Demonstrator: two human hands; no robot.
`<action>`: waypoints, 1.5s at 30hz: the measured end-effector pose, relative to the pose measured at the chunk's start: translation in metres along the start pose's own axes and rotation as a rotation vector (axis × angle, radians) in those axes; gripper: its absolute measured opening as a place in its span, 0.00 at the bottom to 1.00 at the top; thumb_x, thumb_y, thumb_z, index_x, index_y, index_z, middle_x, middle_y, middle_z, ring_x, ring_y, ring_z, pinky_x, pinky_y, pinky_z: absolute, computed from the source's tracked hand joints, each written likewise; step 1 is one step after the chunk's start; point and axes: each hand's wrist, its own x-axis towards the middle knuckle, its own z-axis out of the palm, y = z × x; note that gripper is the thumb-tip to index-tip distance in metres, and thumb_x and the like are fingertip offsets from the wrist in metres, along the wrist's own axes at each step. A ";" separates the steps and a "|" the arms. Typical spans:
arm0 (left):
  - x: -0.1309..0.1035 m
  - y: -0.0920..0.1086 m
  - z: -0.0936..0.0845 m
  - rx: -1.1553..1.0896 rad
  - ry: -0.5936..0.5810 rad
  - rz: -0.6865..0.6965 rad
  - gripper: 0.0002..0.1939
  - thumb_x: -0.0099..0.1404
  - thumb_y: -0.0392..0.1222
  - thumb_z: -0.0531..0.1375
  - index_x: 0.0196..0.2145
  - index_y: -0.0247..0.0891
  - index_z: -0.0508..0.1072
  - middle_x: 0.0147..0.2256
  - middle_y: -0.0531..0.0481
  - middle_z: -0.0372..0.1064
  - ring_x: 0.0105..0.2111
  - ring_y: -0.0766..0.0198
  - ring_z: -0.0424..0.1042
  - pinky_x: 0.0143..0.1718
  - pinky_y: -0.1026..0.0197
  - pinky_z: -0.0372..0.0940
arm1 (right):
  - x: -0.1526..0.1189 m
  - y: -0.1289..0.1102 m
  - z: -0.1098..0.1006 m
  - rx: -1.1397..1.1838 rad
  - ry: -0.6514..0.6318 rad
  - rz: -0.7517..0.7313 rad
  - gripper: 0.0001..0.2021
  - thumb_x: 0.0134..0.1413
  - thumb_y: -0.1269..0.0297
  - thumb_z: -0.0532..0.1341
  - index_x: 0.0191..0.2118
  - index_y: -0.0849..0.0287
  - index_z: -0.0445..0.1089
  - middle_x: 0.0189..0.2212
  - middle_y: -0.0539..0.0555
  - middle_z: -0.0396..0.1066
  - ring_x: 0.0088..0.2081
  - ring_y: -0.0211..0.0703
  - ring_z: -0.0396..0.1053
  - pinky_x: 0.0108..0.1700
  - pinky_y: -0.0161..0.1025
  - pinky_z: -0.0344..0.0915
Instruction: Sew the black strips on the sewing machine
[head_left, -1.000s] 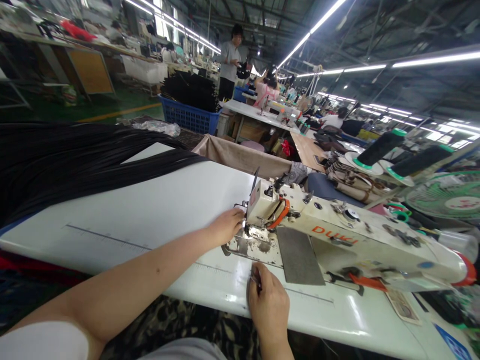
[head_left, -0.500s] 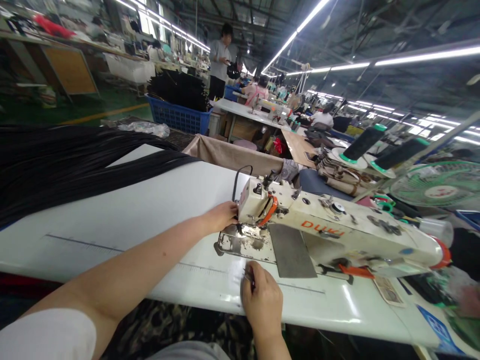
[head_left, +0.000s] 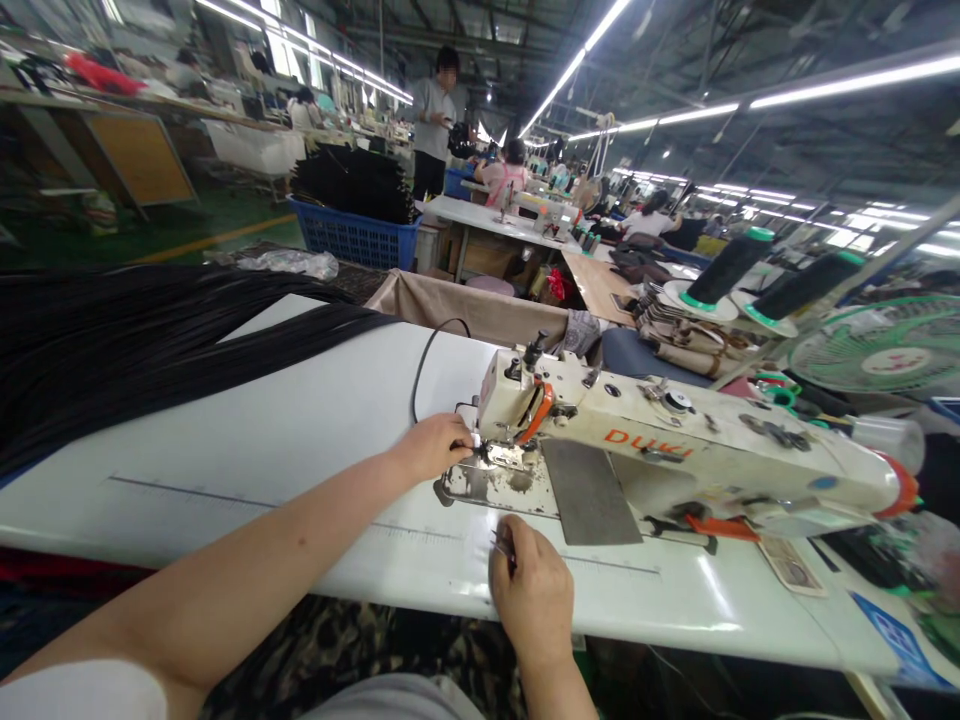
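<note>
My left hand [head_left: 435, 446] is at the needle end of a white sewing machine [head_left: 600, 425], its fingers pinched together beside the presser foot. A small white spot shows at the fingertips; what they grip is hidden. Behind this hand a thin black cord [head_left: 421, 362] arches up from the table, its lower end out of sight. Closed near the table's front edge, my right hand [head_left: 534, 590] holds thread snips [head_left: 501, 544], their metal tips poking out past the thumb. Metal plate [head_left: 487, 482] surrounds the needle area, bare on top.
Long black strips [head_left: 150, 370] lie in a heap on the left of the white table [head_left: 300, 430]. Beyond it are a cloth-lined bin [head_left: 465, 300] and a blue basket [head_left: 352, 232] of black pieces. Thread cones [head_left: 727, 270] and a green fan [head_left: 885, 350] stand right. A person [head_left: 435, 120] stands behind.
My left hand has drawn slightly left and down from the needle area. The black cord has swung left into a wider arch. The right hand keeps the snips in nearly the same place.
</note>
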 end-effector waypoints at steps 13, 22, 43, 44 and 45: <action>-0.032 0.040 0.015 -0.037 0.037 -0.185 0.06 0.68 0.35 0.60 0.39 0.37 0.79 0.42 0.48 0.71 0.35 0.64 0.73 0.42 0.61 0.67 | -0.002 0.000 0.003 0.009 0.006 0.007 0.13 0.58 0.73 0.55 0.48 0.58 0.69 0.32 0.51 0.73 0.33 0.46 0.69 0.38 0.40 0.60; -0.044 0.073 0.039 -0.009 0.001 -0.268 0.15 0.69 0.38 0.56 0.51 0.34 0.73 0.45 0.41 0.70 0.44 0.58 0.74 0.53 0.58 0.69 | -0.003 0.000 0.003 0.054 -0.026 0.051 0.14 0.57 0.73 0.55 0.47 0.57 0.70 0.32 0.51 0.72 0.34 0.46 0.69 0.38 0.40 0.60; -0.079 0.097 0.014 0.179 -0.195 -0.104 0.14 0.62 0.37 0.65 0.46 0.41 0.70 0.51 0.42 0.68 0.49 0.54 0.75 0.52 0.55 0.71 | -0.055 0.035 -0.036 0.794 0.184 0.720 0.23 0.67 0.43 0.56 0.40 0.60 0.75 0.21 0.48 0.63 0.25 0.39 0.62 0.28 0.35 0.61; -0.081 0.092 0.016 0.184 -0.154 -0.067 0.13 0.62 0.36 0.63 0.46 0.40 0.70 0.51 0.41 0.68 0.50 0.53 0.74 0.53 0.53 0.71 | -0.064 0.040 -0.039 0.800 0.253 0.790 0.24 0.67 0.41 0.56 0.39 0.60 0.74 0.21 0.47 0.61 0.24 0.38 0.61 0.28 0.35 0.61; -0.082 0.086 0.020 0.187 -0.102 -0.015 0.12 0.63 0.36 0.62 0.45 0.40 0.71 0.51 0.41 0.68 0.50 0.51 0.74 0.55 0.50 0.70 | -0.072 0.047 -0.041 0.786 0.327 0.862 0.26 0.66 0.39 0.55 0.38 0.60 0.74 0.21 0.47 0.61 0.24 0.38 0.60 0.28 0.35 0.60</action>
